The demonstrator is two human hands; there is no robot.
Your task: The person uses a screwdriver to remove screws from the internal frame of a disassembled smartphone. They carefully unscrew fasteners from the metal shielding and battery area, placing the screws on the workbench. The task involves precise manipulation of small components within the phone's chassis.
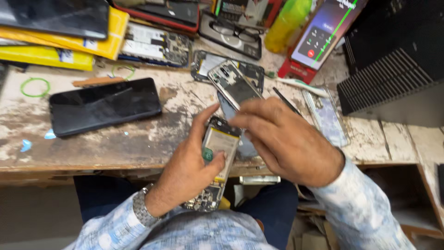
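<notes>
My left hand (187,166) grips an opened phone (217,153) with its back off, showing the pale battery and the circuit board at its lower end. My thumb reaches up along its left edge. My right hand (286,139) hovers over the phone's top end with fingers pinched together; whether they hold anything small I cannot tell. Just beyond my fingers a phone frame (231,83) with camera cut-outs lies tilted on the worn wooden bench (115,139). A thin dark tool (286,102) lies behind my right hand.
A black phone (104,105) lies screen up at left, with a green rubber band (34,86) beyond it. Further back sit yellow packets (51,55), a bare circuit board (155,45), glasses in a case (236,33), a green bottle (286,18), a clear phone cover (326,115). A black box (393,60) stands right.
</notes>
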